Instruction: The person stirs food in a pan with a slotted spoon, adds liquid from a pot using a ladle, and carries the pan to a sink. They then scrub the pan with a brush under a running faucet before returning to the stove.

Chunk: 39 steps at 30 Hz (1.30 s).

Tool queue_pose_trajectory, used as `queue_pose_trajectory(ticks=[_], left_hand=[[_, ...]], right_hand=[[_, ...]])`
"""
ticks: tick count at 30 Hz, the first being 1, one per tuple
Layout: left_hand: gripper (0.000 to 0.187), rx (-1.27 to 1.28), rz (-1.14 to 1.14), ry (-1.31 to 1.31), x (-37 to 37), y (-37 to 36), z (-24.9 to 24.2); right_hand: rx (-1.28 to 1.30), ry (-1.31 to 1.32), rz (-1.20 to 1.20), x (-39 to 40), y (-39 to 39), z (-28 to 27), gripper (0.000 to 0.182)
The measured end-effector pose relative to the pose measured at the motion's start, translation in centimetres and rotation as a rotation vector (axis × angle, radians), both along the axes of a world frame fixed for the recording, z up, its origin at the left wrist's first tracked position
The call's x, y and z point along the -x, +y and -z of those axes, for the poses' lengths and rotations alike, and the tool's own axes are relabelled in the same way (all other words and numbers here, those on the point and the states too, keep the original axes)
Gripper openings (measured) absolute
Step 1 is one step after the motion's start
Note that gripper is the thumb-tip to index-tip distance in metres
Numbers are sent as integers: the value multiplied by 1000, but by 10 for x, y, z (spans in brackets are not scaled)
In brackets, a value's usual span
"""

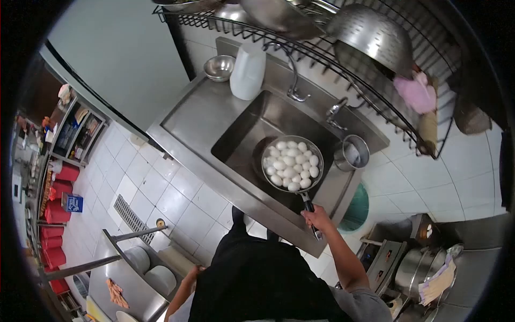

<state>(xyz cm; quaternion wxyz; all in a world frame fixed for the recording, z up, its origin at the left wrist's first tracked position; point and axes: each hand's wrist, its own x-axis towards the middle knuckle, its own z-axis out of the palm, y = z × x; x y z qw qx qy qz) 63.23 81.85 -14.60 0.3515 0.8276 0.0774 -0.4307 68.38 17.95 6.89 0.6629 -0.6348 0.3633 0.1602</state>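
Observation:
My right hand (316,218) is wrapped round the black handle of a round metal pan (266,168). White eggs (289,161) fill the pan up to its rim. It is held over the right part of the steel sink (241,126), whose basin shows on the left. My left hand (193,273) hangs low beside my black apron (257,284), and its fingers are partly hidden. A metal container (343,158) stands on the sink's right ledge, close to the pan.
Two taps (296,92) rise behind the basin. A white plastic jug (248,75) and steel bowls (219,67) stand on the left drainboard. Overhead, a wire rack (370,99) holds a colander (370,35). Lower left is a steel table (112,273) with plates beneath.

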Motion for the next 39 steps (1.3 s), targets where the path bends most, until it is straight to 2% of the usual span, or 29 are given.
queue_pose_trajectory(ticks=[1, 3, 5, 7, 8, 10, 13, 14, 16, 23, 25, 32, 35, 38, 39], left_hand=[[26, -28, -52, -65, -17, 0, 3], [30, -111, 1051, -463, -60, 6, 15], [33, 79, 239, -285, -113, -29, -76], [33, -78, 302, -93, -147, -38, -87], [33, -73, 308, -90, -158, -34, -85], [31, 5, 541, -261, -180, -17, -57], [33, 116, 577, -279, -201, -10, -36], [33, 121, 581, -278, -208, -21, -51], [34, -154, 399, -69, -221, -54, -98], [35, -141, 370, -14, -235, -55, -79], [35, -131, 417, -64, -237, -51, -60], [36, -128, 361, -6, -253, -65, -54], [35, -33, 357, -21, -257, -64, -51], [35, -25, 363, -12, -258, -60, -45], [36, -27, 336, -4, -258, -62, -51]], right_hand=[[-3, 12, -1, -6, 1, 5, 19], [9, 51, 9, -11, 2, 19, 19], [-2, 27, 7, -15, 4, 31, 20], [89, 104, -36, -23, 4, 35, 21], [93, 108, -31, -26, 5, 36, 21], [69, 94, -4, -30, 4, 39, 21], [108, 149, -4, -39, 5, 39, 21], [110, 152, 0, -42, 4, 41, 21], [102, 169, 18, -45, 1, 47, 22], [189, 232, -15, -62, -7, 57, 22], [236, 237, -111, -72, -9, 50, 23], [332, 288, -162, -94, -8, 48, 25], [371, 280, -254, -106, -8, 42, 24], [416, 427, -358, -110, -10, 54, 29], [526, 400, -410, -105, -12, 68, 30]])
